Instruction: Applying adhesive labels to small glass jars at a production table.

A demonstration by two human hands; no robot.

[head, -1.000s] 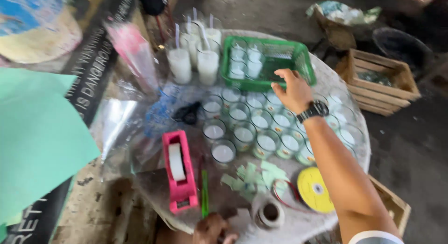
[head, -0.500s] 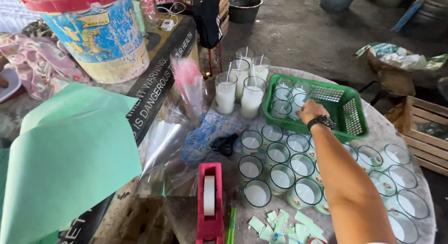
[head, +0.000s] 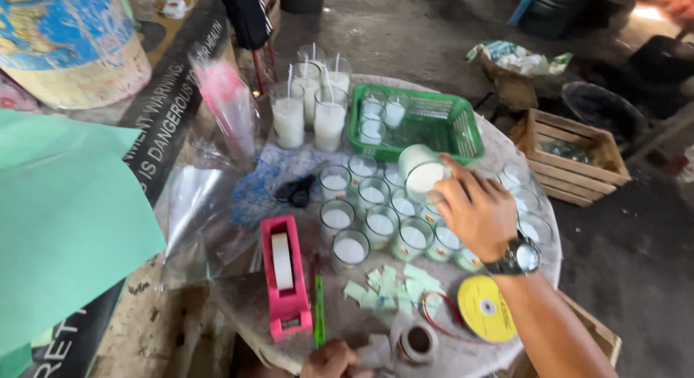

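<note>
Here the right hand (head: 473,212) is curled around a small glass candle (head: 421,174), fingers pinching its rim and side, the glass tilted and lifted just above the other filled candle glasses (head: 376,222) that crowd the middle of the round bench (head: 347,327). Just behind it sits a green plastic basket (head: 452,125) with a few small candles (head: 382,112) in its left end. To the basket's left stand taller glass candles (head: 288,121) with wicks sticking up, and beside them a bundle of pink-tinted plastic bags (head: 228,107). A dark clip-like object (head: 296,191) lies on clear wrapping just left of the glasses. Nearer the person, a pink tape dispenser (head: 283,277) and a green pen (head: 319,309) lie side by side, with scattered pale green paper labels (head: 394,284), a yellow ribbon spool (head: 486,309) and a small tape roll (head: 418,342) close by. The left hand (head: 332,360) shows only partly at the bottom edge; whether it is spread or closed I cannot tell. A green paper sheet (head: 65,219) fills the left side; a wooden crate (head: 571,154) stands on the floor to the right
</note>
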